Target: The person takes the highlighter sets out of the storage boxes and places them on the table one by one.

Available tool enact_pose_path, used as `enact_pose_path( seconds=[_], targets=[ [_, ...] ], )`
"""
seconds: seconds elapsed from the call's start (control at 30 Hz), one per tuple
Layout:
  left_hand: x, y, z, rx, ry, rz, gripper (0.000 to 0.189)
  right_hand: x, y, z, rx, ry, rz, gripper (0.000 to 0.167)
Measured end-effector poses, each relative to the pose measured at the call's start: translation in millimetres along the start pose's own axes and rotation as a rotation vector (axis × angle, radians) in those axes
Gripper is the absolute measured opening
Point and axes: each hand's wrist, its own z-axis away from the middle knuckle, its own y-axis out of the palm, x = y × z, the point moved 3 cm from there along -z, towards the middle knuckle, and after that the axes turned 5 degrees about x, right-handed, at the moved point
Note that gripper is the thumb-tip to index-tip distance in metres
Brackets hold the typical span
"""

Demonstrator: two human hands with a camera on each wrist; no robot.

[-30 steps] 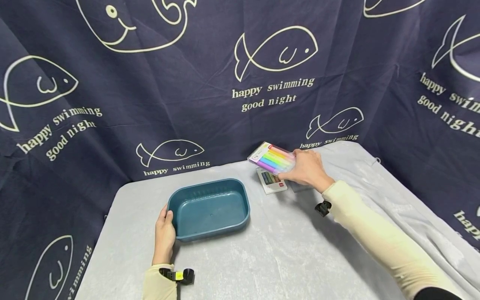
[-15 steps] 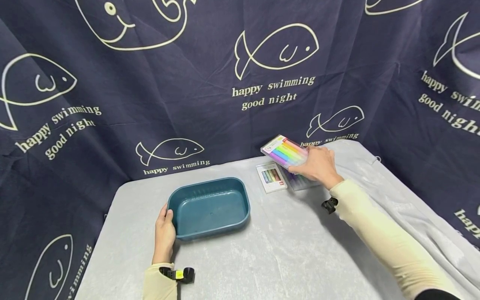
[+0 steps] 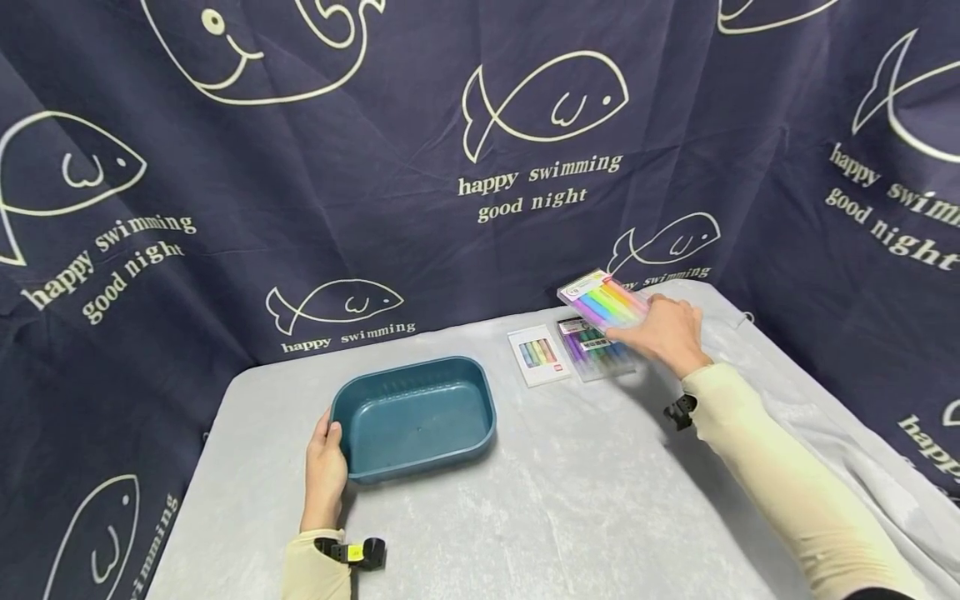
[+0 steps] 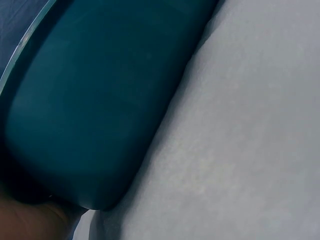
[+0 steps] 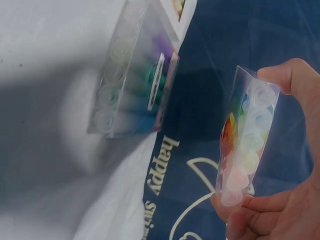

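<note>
A clear pack of rainbow-coloured markers (image 3: 606, 302) is gripped across its width by my right hand (image 3: 667, 332), tilted and held above the table. In the right wrist view the thumb and fingers pinch opposite edges of the marker pack (image 5: 247, 140). Below it lies a second clear pack of darker markers (image 3: 596, 350), partly behind the hand. Beside that pack is a flat white box (image 3: 538, 355) with coloured sticks pictured on it. My left hand (image 3: 325, 471) holds the left end of a teal plastic basin (image 3: 420, 425), thumb over the rim and fingers outside.
A pale grey cloth covers the table (image 3: 525, 500), wrinkled along the right side. Dark blue curtains (image 3: 375, 192) printed with fish stand close behind the table and on both sides.
My right hand has moved right with the rainbow marker pack, away from above the white box. The darker marker pack beneath has come into view. The left hand still holds the basin.
</note>
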Motion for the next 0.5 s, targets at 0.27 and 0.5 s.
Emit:
enact_pose_path(
  seconds=[0.27,0.5],
  targets=[
    [3.1,2.2,0.5,0.003,0.005,0.003,0.052,-27.2,5.4,1.6,-0.051,0.071,-0.039,0.078],
    [2.1,0.6,1.2,-0.005,0.003,0.008,0.054,-44.5,10.6,1.1,-0.048,0.137,-0.05,0.08]
  ],
)
